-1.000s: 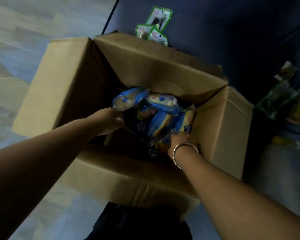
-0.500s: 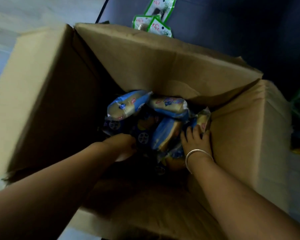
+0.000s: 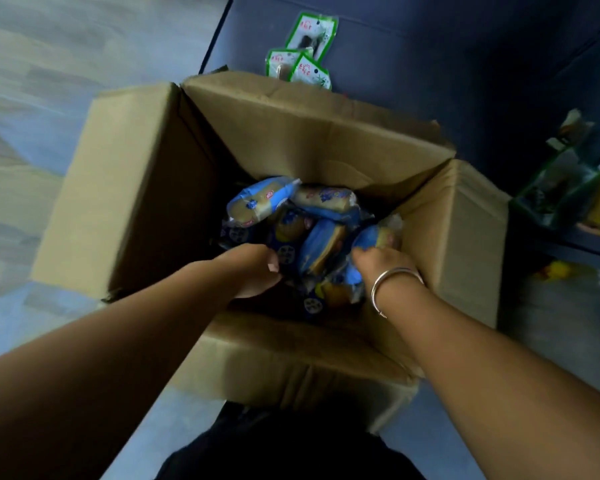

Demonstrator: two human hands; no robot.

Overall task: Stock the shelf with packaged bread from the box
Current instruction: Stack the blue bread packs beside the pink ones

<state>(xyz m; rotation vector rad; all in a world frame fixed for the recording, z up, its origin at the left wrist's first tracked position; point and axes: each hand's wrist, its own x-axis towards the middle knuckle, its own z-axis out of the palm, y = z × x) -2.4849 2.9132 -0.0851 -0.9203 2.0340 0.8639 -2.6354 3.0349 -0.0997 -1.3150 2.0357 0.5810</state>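
We see the bread packs (image 3: 305, 230) as small loaves sealed in blue and clear plastic wrappers with printed labels, the tan bread showing through. They lie jumbled in a heap at the bottom of the cardboard box (image 3: 146, 188), which stands open on the floor with its four flaps folded outward. Both of our arms reach down into the box from the near side. Our left hand (image 3: 253, 268) rests on the near left of the heap with its fingers curled downward; we cannot tell whether it holds a pack. Our right hand (image 3: 381, 261), with a silver bangle (image 3: 392, 282) on the wrist, sits at the right side of the heap, its fingers curled onto one blue pack (image 3: 374, 237) against the right wall of the box. Beyond the far flap, green snack packets (image 3: 305, 53) lie on a dark blue surface.
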